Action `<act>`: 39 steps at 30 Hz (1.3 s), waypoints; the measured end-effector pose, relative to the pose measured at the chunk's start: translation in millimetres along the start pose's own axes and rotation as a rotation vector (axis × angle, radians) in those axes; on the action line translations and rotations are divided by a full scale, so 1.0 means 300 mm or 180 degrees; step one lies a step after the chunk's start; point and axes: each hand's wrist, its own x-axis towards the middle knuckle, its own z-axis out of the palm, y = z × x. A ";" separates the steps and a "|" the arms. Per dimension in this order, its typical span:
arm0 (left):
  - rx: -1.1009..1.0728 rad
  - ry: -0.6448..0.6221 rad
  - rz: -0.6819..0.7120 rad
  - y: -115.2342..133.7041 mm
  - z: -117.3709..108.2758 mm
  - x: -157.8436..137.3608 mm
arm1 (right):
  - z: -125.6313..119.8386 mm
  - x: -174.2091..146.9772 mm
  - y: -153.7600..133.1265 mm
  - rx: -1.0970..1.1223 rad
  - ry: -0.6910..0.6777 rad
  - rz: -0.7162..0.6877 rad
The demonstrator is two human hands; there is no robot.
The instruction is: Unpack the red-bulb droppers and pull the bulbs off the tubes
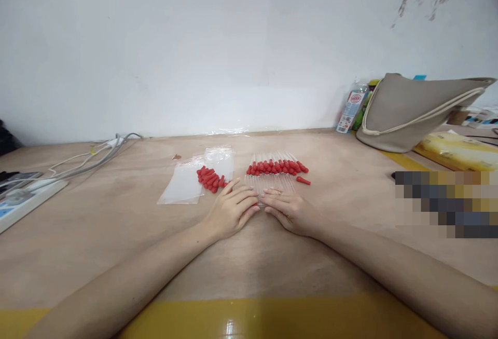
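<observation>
From my distant place I look through the head view, and I find the clear tubes point(277, 184) in the middle of the table point(249, 269), with both hands at their near end. The step in hand, as I judge it, is work at this near end: the left hand point(234, 208) and the right hand point(290, 211) face each other, fingertips close but apart, and a bit of red point(256, 204) shows at the left fingertips. The fingers of each hand lie near together and bend inward. If they pinch something I cannot tell, because the hands cover it. In my opinion, the next move calls for a light and straight touch, so the tubes do not roll apart.

Now I count carefully. Hands are two. Behind the clear tubes is one row of red-ended tubes point(272, 166), with more than ten red ends; they overlap, so the exact number I cannot give. Just right of it lies one single red bulb point(303, 180). On the left is one pile of red bulbs point(208, 177), also more than ten, partly over the plastic bags point(181, 186), which are at least three. The clear tubes are several, too fine to count
</observation>
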 end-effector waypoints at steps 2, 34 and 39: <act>0.0030 -0.0089 0.0059 0.004 -0.011 0.004 | -0.004 0.002 -0.004 -0.0006 0.0016 -0.0075; 0.0138 0.0102 -0.0221 -0.042 -0.089 -0.037 | -0.104 -0.072 0.069 -0.0435 0.0243 -0.0174; 0.0116 0.0460 -0.1798 -0.226 -0.136 -0.046 | -0.092 -0.074 0.134 -0.1413 0.0490 0.1083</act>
